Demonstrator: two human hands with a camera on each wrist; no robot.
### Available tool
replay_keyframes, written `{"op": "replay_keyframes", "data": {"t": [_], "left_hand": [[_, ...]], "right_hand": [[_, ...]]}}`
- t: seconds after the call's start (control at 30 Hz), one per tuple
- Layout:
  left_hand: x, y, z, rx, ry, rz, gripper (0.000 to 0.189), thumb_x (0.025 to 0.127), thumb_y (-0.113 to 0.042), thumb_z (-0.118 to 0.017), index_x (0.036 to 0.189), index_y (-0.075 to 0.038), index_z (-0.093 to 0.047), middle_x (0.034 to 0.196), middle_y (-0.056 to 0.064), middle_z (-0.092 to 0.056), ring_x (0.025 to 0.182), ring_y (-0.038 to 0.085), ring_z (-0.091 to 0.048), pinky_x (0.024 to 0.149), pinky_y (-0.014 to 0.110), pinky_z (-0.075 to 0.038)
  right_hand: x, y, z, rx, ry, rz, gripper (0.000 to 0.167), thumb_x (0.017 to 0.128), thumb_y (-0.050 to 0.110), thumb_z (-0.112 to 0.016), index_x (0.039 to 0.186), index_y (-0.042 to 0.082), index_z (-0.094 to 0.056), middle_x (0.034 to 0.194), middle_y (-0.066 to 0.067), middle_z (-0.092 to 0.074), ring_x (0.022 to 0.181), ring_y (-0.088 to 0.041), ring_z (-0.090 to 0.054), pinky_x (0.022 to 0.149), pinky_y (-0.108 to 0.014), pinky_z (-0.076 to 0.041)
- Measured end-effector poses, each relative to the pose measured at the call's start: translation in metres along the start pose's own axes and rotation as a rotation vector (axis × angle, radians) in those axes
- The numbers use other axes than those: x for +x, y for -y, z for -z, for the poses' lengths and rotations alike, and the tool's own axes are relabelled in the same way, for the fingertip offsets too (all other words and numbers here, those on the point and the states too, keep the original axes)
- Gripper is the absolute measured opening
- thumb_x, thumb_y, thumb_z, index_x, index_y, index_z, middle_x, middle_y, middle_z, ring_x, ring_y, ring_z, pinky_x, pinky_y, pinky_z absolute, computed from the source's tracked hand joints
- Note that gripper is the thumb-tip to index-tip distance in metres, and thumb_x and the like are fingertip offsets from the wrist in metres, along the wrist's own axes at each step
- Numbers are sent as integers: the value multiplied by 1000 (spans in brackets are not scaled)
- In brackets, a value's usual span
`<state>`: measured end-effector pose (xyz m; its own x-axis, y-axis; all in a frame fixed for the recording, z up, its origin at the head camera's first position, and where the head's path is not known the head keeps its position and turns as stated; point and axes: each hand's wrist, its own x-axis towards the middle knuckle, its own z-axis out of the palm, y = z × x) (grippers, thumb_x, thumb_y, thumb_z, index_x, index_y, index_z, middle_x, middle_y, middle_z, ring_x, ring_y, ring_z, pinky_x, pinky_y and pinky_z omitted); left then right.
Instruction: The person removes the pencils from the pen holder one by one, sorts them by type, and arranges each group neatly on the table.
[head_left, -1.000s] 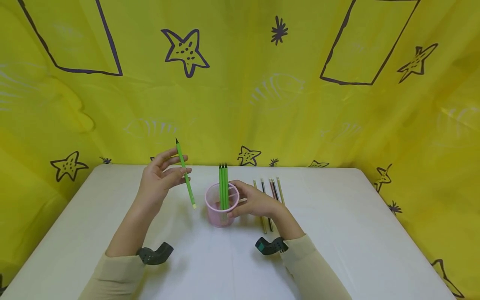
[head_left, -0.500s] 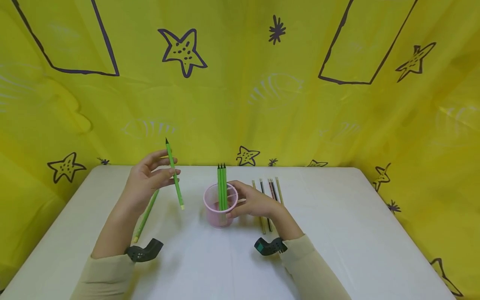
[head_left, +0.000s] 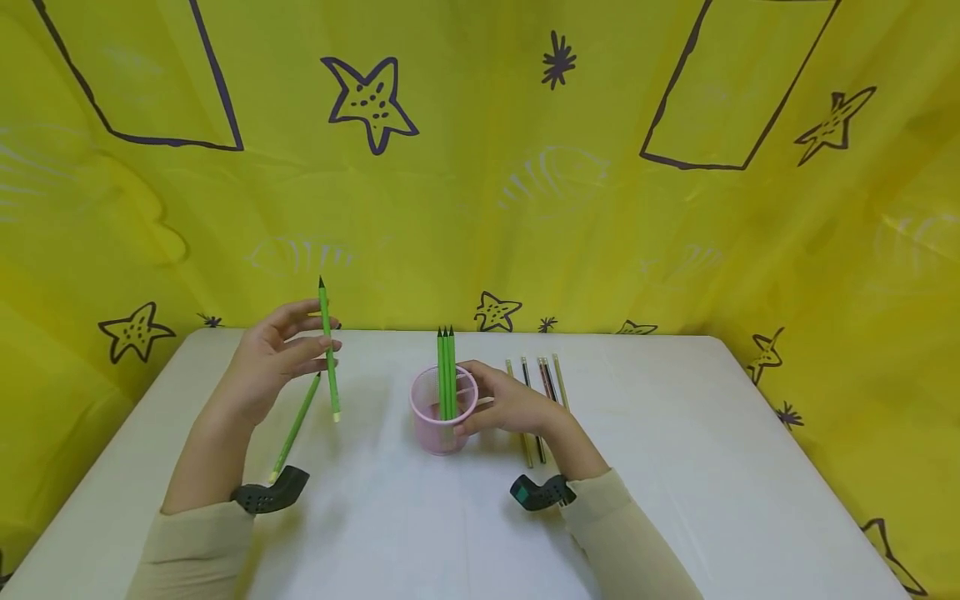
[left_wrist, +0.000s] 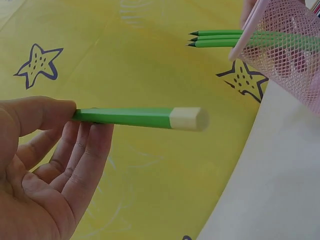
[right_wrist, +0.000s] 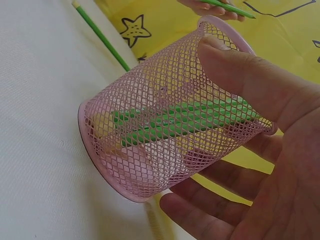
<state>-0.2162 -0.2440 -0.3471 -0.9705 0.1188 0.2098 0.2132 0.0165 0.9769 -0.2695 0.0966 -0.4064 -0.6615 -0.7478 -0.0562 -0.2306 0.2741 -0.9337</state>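
Note:
My left hand [head_left: 273,358] pinches a green pencil [head_left: 328,358] between thumb and fingertips, held nearly upright with its dark point up and pale end down. In the left wrist view that pale end of the pencil [left_wrist: 145,118] faces the camera. My right hand [head_left: 510,402] grips a pink mesh pencil cup [head_left: 435,437] at its right side, thumb near the rim. Three green pencils [head_left: 447,375] stand in the cup, points up, leaning on the side by the right hand. Through the mesh of the cup [right_wrist: 165,80] their lower ends show in the right wrist view.
Another green pencil [head_left: 296,429] lies on the white table [head_left: 405,533] beside the left forearm. Several gold, black and dark red pencils [head_left: 562,383] lie right of the cup, partly hidden by the right hand. A yellow patterned cloth [head_left: 450,208] hangs behind the table.
My left hand has moved left with its pencil, away from the cup, and the pencil is now more upright. The pencil on the table has come into view. The right hand and cup stay put.

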Motion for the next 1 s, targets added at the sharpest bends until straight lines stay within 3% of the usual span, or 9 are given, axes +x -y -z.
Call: {"op": "replay_keyframes", "data": {"t": [0.37,0.6,0.8,1.0], "left_hand": [[1,6,10,153,81,78,44,97,-11,-64,139,-8,-49,118,4,-59,96,15,-71,81,31,-60],[0,9,13,194,147,133,50,97,-11,-65,141,0,-44,121,11,-54,95,15,-71,81,33,-60],[0,11,15,210,186,163,56,95,-11,-68,144,1,-42,120,10,-58,96,16,-71,81,35,-60],[0,13,18,250,213,203,60,92,-12,-71,144,-1,-44,130,23,-52,96,17,-71,81,36,-60]], "right_hand": [[0,1,-2,-3,-2,2,79,79,10,-82,147,16,-41,140,-7,-54,127,-27,-54,104,-41,-50],[1,0,-2,-10,-3,3,80,79,11,-83,147,16,-41,140,-6,-53,129,-26,-53,104,-41,-50],[1,-1,0,-13,-12,-6,81,78,11,-84,147,18,-41,140,-4,-54,128,-25,-53,102,-40,-51],[1,-1,0,6,-12,-2,81,78,8,-83,146,15,-41,139,-7,-54,128,-28,-53,102,-41,-51]]}}
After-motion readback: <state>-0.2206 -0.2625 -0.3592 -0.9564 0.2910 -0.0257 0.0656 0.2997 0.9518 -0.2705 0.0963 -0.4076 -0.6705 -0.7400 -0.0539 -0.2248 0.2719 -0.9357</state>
